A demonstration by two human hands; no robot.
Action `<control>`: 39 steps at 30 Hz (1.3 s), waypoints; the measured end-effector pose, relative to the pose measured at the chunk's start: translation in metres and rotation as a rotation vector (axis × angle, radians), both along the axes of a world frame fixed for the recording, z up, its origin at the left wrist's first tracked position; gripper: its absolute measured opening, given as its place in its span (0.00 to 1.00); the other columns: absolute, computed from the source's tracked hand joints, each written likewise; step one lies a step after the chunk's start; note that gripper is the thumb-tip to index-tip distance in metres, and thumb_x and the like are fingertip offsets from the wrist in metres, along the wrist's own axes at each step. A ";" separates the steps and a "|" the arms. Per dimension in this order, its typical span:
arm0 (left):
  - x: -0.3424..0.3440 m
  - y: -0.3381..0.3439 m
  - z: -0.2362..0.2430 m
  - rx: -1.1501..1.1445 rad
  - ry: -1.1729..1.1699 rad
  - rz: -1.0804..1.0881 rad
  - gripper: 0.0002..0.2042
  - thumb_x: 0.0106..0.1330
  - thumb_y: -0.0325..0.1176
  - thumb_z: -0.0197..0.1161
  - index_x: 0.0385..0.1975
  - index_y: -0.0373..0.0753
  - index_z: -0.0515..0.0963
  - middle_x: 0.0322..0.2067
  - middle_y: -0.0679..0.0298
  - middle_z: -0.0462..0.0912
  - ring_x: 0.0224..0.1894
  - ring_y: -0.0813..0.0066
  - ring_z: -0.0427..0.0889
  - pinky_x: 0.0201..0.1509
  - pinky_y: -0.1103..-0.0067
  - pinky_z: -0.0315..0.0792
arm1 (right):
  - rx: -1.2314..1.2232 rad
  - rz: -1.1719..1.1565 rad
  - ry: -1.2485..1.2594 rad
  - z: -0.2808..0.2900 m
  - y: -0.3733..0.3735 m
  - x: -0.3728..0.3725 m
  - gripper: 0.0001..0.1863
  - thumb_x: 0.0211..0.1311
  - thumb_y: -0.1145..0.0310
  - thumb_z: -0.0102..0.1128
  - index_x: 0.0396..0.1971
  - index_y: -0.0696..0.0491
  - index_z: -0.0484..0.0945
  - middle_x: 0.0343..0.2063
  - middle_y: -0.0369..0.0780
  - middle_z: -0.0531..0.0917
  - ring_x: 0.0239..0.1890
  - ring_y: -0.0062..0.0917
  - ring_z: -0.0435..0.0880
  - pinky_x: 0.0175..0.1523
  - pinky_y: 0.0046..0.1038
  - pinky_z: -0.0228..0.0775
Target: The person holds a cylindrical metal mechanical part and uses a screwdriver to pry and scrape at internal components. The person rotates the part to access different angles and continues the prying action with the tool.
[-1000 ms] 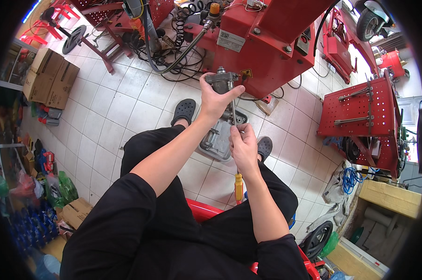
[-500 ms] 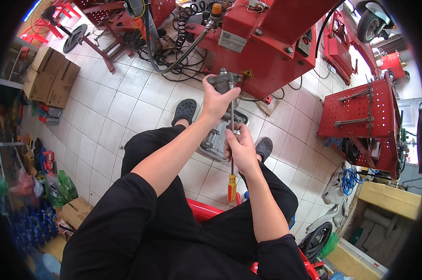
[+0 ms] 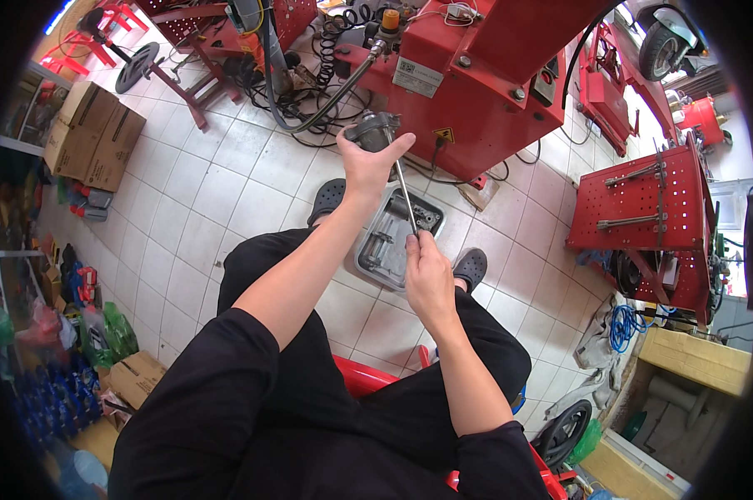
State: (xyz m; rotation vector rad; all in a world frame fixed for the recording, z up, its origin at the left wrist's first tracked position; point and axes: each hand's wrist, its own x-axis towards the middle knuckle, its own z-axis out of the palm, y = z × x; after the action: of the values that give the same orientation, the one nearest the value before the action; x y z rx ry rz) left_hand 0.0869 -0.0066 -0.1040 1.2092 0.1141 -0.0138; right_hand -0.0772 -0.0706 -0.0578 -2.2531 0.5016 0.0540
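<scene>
My left hand [image 3: 366, 169] is wrapped round a dark grey cast-metal part [image 3: 371, 131], holding it up above the floor with the thumb apart. A long screwdriver [image 3: 404, 187] slants up to that part, its tip end at the part's right side. My right hand [image 3: 430, 277] is closed round the lower end of the screwdriver, and the handle is hidden by the hand. Below the hands a grey tray [image 3: 361, 268] stands on the floor between my feet. Loose metal parts [image 3: 380, 245] lie in it, including a rod-like piece.
A red machine [image 3: 476, 117] stands ahead, with black hoses and cables [image 3: 297, 108] beside it. At right is a red perforated tool trolley [image 3: 635, 196] carrying wrenches. Cardboard boxes [image 3: 93, 137] sit at left. A red stool [image 3: 364, 375] is under me.
The metal part has moved left and tilted. My right hand has shifted its hold down the screwdriver, and the yellow handle, visible before, is now covered. More of the tray shows.
</scene>
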 end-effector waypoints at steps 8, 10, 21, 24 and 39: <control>0.000 0.001 -0.001 -0.022 0.003 -0.057 0.31 0.48 0.24 0.72 0.44 0.35 0.54 0.31 0.62 0.75 0.29 0.78 0.76 0.33 0.82 0.73 | 0.874 -0.029 0.128 0.000 -0.012 -0.001 0.19 0.69 0.56 0.41 0.25 0.55 0.64 0.13 0.34 0.62 0.13 0.21 0.62 0.20 0.22 0.53; -0.001 0.001 0.001 -0.036 0.008 -0.061 0.31 0.48 0.24 0.72 0.44 0.35 0.54 0.31 0.62 0.75 0.29 0.78 0.76 0.33 0.82 0.73 | 1.097 -0.048 0.227 0.007 -0.015 0.001 0.19 0.68 0.55 0.41 0.25 0.56 0.64 0.12 0.33 0.61 0.13 0.16 0.62 0.20 0.20 0.53; -0.006 0.000 0.005 0.156 -0.059 -0.002 0.38 0.45 0.31 0.76 0.49 0.34 0.52 0.35 0.63 0.71 0.34 0.80 0.73 0.36 0.85 0.72 | 0.052 -0.082 0.050 0.013 -0.013 0.004 0.17 0.67 0.60 0.41 0.31 0.60 0.69 0.25 0.57 0.77 0.33 0.55 0.74 0.36 0.46 0.63; -0.010 0.000 0.012 0.166 -0.047 -0.026 0.39 0.44 0.33 0.76 0.50 0.34 0.52 0.37 0.64 0.69 0.35 0.81 0.72 0.37 0.86 0.71 | 0.114 -0.086 0.064 0.016 -0.012 0.004 0.18 0.67 0.60 0.41 0.30 0.61 0.69 0.23 0.56 0.76 0.30 0.53 0.74 0.35 0.43 0.63; -0.010 0.001 0.017 0.081 -0.058 -0.087 0.38 0.45 0.32 0.75 0.49 0.35 0.53 0.37 0.65 0.70 0.36 0.82 0.72 0.40 0.85 0.70 | 1.261 -0.139 0.260 0.005 -0.021 0.003 0.18 0.67 0.52 0.44 0.23 0.48 0.62 0.11 0.26 0.55 0.09 0.09 0.49 0.12 0.16 0.39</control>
State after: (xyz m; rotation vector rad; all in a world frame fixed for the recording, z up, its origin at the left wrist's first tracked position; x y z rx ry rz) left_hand 0.0773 -0.0059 -0.0867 1.2940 0.0110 -0.0503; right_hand -0.0744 -0.0915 -0.0526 -0.9759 0.5375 0.4581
